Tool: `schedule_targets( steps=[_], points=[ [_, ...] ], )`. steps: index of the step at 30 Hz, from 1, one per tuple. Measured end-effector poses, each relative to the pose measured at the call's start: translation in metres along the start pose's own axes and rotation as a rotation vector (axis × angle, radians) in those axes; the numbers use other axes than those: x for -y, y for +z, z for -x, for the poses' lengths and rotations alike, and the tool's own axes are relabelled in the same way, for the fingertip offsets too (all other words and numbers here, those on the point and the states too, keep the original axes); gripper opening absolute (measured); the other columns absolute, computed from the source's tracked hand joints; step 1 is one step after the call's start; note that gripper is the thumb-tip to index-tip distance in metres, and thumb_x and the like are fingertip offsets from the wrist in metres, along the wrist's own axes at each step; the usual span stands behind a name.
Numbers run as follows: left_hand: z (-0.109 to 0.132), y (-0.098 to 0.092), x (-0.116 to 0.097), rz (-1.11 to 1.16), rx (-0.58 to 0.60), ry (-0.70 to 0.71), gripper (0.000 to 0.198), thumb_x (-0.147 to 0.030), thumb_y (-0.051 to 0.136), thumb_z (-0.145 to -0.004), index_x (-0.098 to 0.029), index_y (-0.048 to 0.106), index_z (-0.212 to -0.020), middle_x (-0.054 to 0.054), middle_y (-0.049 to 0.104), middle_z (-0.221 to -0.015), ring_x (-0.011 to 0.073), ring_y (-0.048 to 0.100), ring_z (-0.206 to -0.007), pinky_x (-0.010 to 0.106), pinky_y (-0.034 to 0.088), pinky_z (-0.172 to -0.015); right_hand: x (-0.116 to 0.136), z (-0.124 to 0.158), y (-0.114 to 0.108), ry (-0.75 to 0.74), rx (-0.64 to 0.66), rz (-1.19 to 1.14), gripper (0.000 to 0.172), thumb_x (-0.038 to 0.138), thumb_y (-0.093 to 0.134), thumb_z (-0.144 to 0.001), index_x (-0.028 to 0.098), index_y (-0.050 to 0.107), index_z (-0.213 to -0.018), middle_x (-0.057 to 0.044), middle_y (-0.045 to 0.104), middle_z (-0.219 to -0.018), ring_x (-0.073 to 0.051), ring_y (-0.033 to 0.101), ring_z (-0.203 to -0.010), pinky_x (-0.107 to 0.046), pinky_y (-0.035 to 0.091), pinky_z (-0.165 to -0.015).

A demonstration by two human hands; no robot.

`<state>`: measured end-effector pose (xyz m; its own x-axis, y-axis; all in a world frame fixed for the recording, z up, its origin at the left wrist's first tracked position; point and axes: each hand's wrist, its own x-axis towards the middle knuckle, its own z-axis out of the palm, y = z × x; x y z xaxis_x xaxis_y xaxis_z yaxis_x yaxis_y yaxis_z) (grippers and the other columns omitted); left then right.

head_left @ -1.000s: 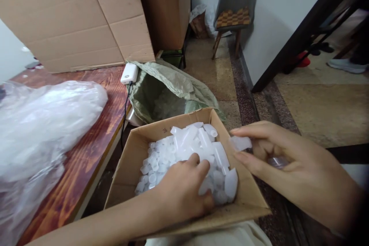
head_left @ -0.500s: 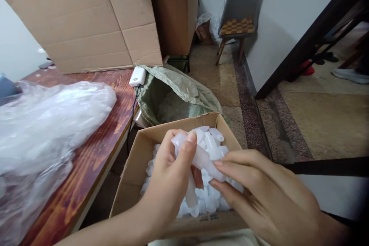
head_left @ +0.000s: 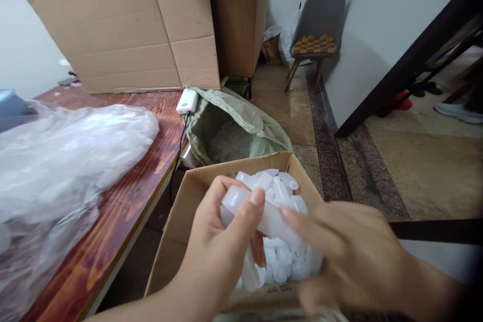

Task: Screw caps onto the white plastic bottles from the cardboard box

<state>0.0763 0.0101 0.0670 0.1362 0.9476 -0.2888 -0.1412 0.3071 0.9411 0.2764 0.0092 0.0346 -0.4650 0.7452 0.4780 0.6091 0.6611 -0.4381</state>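
Note:
My left hand (head_left: 222, 236) is closed around translucent white plastic tubes (head_left: 275, 221). One tube lies under the thumb and points right; another sticks out below the palm, and the fingers partly hide how many there are. Smeared by motion, my right hand (head_left: 350, 251) is at the right end of the upper tube. Its thumb and forefinger are apart; whether the forefinger touches the tube is unclear. Beneath both hands stands an open cardboard box (head_left: 175, 231) holding many similar white plastic pieces (head_left: 279, 261).
A wooden table (head_left: 151, 173) on the left bears a clear plastic bag (head_left: 75, 151), a white device (head_left: 187, 101) with a black cable, and a large cardboard sheet (head_left: 124, 35). Behind the box is an open green woven sack (head_left: 260, 115). A grey chair (head_left: 320, 25) stands farther back.
My right hand's fingertips have come off the tube, and its thumb has moved down and away from the forefinger. My left hand keeps its hold. The view has shifted slightly.

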Motion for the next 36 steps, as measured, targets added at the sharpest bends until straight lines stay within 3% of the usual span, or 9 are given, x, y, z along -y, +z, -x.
schedule_targets(
  steps=[5,7,13,17,20,23,26,31,36],
  points=[
    [-0.003,0.001,-0.003,-0.028,-0.013,-0.005,0.037,-0.057,0.062,-0.085,-0.023,0.046,-0.081,-0.008,0.052,-0.041,0.0062,0.041,-0.033,0.014,0.03,-0.034,0.002,-0.001,-0.002,-0.119,-0.043,0.077,0.058,0.063,0.054,-0.088,0.018,0.053,-0.124,-0.009,0.071,-0.092,-0.024,0.068,-0.078,-0.034,0.051,-0.065],
    [0.003,0.008,0.0,-0.055,-0.016,-0.014,0.036,-0.056,0.059,-0.087,-0.023,0.045,-0.081,-0.008,0.05,-0.041,0.0068,0.042,-0.033,0.015,0.029,-0.034,0.011,-0.007,-0.001,-0.095,-0.076,0.02,0.029,0.046,0.059,-0.09,0.02,0.06,-0.103,-0.007,0.069,-0.084,-0.023,0.066,-0.074,-0.034,0.05,-0.065],
    [0.009,0.009,-0.005,-0.448,-0.154,0.687,0.021,-0.037,0.063,-0.088,-0.028,0.05,-0.101,-0.001,0.064,-0.075,0.0116,0.056,-0.047,0.024,0.042,-0.04,0.023,-0.029,0.005,0.806,0.365,-1.124,0.055,0.056,0.029,-0.098,0.021,0.054,-0.064,0.005,0.039,-0.045,-0.009,0.031,-0.036,-0.021,0.025,-0.035],
    [-0.075,-0.028,-0.018,-0.518,-0.299,0.597,0.052,-0.038,0.074,-0.08,-0.023,0.044,-0.119,-0.001,0.062,-0.074,0.0099,0.057,-0.046,0.02,0.043,-0.041,0.014,-0.031,0.005,1.005,0.134,-1.506,0.036,0.054,0.053,-0.091,0.019,0.064,-0.094,0.002,0.054,-0.067,-0.008,0.043,-0.049,-0.017,0.038,-0.042],
    [-0.144,-0.058,-0.018,-0.415,-0.379,0.314,0.065,-0.046,0.074,-0.077,-0.019,0.038,-0.124,-0.004,0.058,-0.064,0.0106,0.052,-0.038,0.021,0.04,-0.037,0.008,-0.026,0.005,1.004,0.063,-1.474,0.018,0.033,0.071,-0.083,0.02,0.064,-0.093,-0.002,0.059,-0.092,-0.013,0.059,-0.08,-0.021,0.053,-0.065],
    [-0.161,-0.066,-0.009,-0.402,-0.402,0.255,0.052,-0.051,0.067,-0.082,-0.019,0.042,-0.114,-0.007,0.051,-0.056,0.0118,0.05,-0.037,0.021,0.038,-0.036,0.005,-0.016,0.006,0.95,0.163,-1.353,0.018,0.039,0.064,-0.089,0.021,0.061,-0.09,-0.001,0.063,-0.085,-0.012,0.062,-0.07,-0.02,0.053,-0.056],
    [-0.129,-0.049,-0.005,-0.29,-0.339,0.227,0.033,-0.053,0.055,-0.088,-0.022,0.047,-0.097,-0.006,0.048,-0.056,0.0106,0.048,-0.041,0.019,0.036,-0.037,0.003,-0.008,0.008,0.817,0.16,-1.008,0.028,0.046,0.057,-0.093,0.021,0.064,-0.083,0.002,0.062,-0.065,-0.008,0.053,-0.046,-0.018,0.044,-0.041],
    [-0.068,-0.004,-0.012,0.105,-0.203,0.065,0.009,-0.025,0.042,-0.088,-0.02,0.045,-0.08,-0.003,0.05,-0.06,0.0115,0.052,-0.053,0.022,0.046,-0.05,0.006,-0.012,0.015,0.563,0.008,-0.585,0.026,0.031,0.055,-0.094,0.028,0.063,-0.119,-0.004,0.069,-0.114,-0.017,0.071,-0.09,-0.029,0.059,-0.073],
    [-0.042,0.019,-0.012,0.124,-0.204,0.195,0.018,-0.029,0.048,-0.094,-0.02,0.045,-0.08,-0.002,0.056,-0.071,0.0109,0.056,-0.067,0.021,0.048,-0.061,0.015,-0.017,0.02,0.298,-0.199,-0.287,0.013,0.026,0.07,-0.085,0.023,0.062,-0.095,0.003,0.067,-0.076,-0.013,0.065,-0.064,-0.024,0.057,-0.064]
  ],
)
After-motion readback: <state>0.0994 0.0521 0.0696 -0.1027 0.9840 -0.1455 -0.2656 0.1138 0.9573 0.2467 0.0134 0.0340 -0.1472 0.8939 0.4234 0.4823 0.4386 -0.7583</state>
